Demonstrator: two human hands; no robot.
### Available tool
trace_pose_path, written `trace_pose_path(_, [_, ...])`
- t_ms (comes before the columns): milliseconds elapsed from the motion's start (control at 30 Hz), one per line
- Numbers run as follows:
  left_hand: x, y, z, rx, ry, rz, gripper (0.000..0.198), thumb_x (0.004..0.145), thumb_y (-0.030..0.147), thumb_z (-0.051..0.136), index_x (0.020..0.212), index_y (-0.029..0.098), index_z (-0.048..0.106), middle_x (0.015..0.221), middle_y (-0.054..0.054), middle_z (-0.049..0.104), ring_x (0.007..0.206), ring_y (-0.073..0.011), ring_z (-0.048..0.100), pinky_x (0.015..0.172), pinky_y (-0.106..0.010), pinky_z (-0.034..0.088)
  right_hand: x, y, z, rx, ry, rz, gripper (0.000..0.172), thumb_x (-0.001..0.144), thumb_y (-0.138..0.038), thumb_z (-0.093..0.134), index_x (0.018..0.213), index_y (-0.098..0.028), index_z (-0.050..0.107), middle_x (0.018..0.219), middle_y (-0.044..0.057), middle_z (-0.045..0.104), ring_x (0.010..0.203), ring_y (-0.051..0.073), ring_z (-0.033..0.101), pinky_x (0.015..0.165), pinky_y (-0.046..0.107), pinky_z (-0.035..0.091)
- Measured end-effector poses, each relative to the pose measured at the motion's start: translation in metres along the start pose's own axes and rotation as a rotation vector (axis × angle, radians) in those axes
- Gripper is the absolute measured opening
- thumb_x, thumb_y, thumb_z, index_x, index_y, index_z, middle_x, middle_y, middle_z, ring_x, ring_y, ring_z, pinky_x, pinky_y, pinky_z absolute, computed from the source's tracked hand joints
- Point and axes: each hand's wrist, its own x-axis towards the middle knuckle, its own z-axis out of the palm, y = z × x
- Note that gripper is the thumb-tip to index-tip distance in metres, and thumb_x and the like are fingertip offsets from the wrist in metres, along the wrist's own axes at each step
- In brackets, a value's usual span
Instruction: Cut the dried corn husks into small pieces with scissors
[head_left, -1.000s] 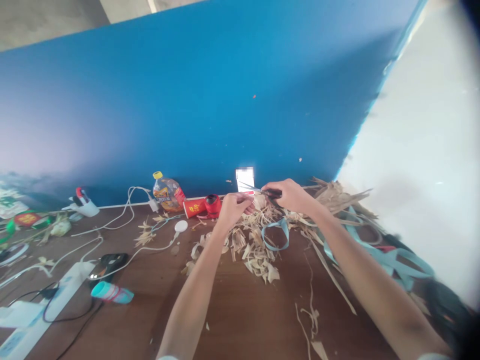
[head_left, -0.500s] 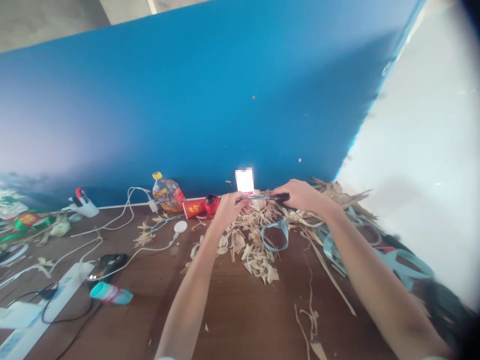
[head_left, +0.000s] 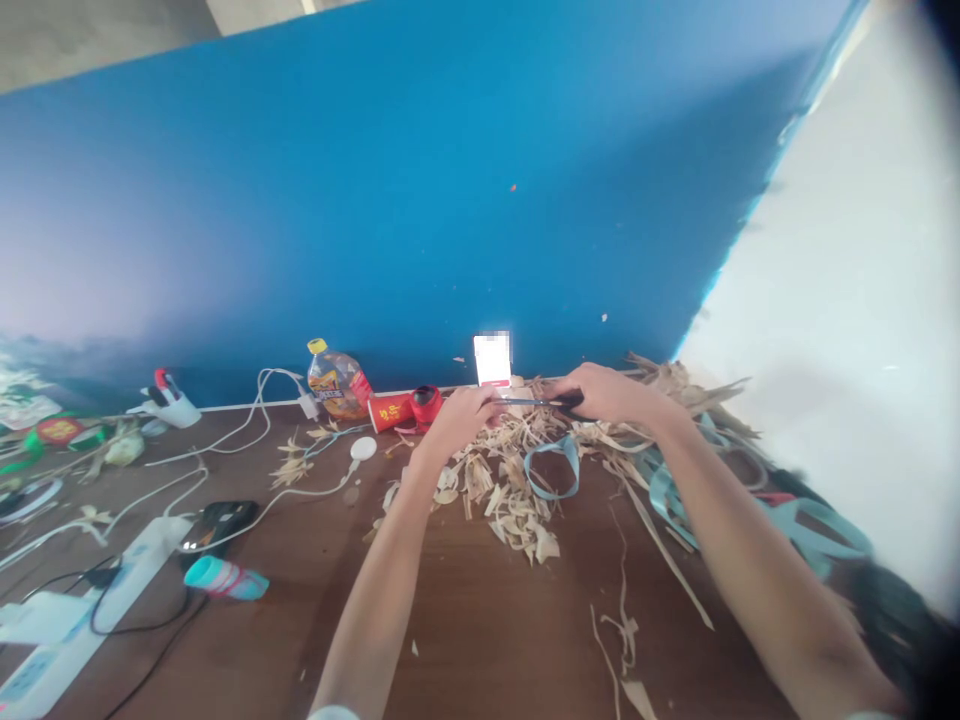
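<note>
My right hand (head_left: 598, 392) is closed around the black handle of scissors (head_left: 536, 402), whose metal blades point left. At the blade tips is my left hand (head_left: 466, 415), its fingers closed together; whatever they pinch is too small and hidden to make out. Below both hands lies a heap of dry, pale husk scraps (head_left: 517, 520) on the brown table (head_left: 487, 640). A loop of light blue ribbon (head_left: 553, 470) rests on the heap's near side. Just behind my hands, a lit phone screen (head_left: 493, 360) leans by the blue wall.
Left of my hands stand a red cup (head_left: 390, 411), a red ribbon roll (head_left: 425, 405) and a yellow-capped bottle (head_left: 337, 385). A white power strip (head_left: 97, 610), cables and a teal roll (head_left: 225, 578) lie at left. More blue ribbon (head_left: 817, 535) lies at right.
The view has shifted slightly. Both hands stay close together over the husk heap, and the scissors' blades look closer together now than before.
</note>
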Motion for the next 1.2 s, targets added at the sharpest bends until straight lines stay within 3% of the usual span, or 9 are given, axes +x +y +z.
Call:
trace_pose_path(233, [-0.001,-0.003,-0.004,0.196,-0.047,0.000,0.028,0.089,0.037,0.043,0.080,0.019,0.062,0.077,-0.003,0.067,0.075,-0.0172,0.058,0.066,-0.025,0.037,0.003,-0.003,0.002,0.018,-0.050,-0.008,0.025,0.077,-0.026,0.053,0.091,-0.027,0.074,0.091,0.002,0.073,0.077,0.020,0.063,0.066,0.028,0.039])
trace_pose_path(467, [-0.001,0.000,-0.006,0.214,-0.095,-0.009,0.031,0.091,0.039,0.041,0.085,0.018,0.063,0.080,-0.004,0.068,0.077,-0.0180,0.060,0.068,-0.026,0.039,0.003,-0.005,0.002,0.056,-0.084,0.003,0.027,0.077,-0.033,0.054,0.093,-0.026,0.074,0.087,0.003,0.073,0.072,0.018,0.060,0.063,0.028,0.037])
trace_pose_path(933, [-0.004,0.001,-0.007,0.229,-0.181,-0.024,0.030,0.091,0.039,0.043,0.075,0.019,0.058,0.070,-0.002,0.068,0.069,-0.0175,0.060,0.063,-0.027,0.034,0.002,-0.014,0.001,-0.007,-0.148,0.059,0.022,0.075,-0.025,0.051,0.078,-0.022,0.073,0.069,0.002,0.067,0.060,0.015,0.054,0.055,0.027,0.028])
trace_pose_path(1200, [-0.005,0.005,-0.009,0.218,-0.227,-0.049,0.025,0.088,0.031,0.045,0.074,0.018,0.062,0.070,-0.003,0.068,0.072,-0.0179,0.063,0.065,-0.026,0.039,0.005,-0.017,0.003,0.024,-0.180,0.035,0.025,0.076,-0.033,0.055,0.089,-0.024,0.074,0.080,0.004,0.070,0.066,0.017,0.056,0.058,0.027,0.032])
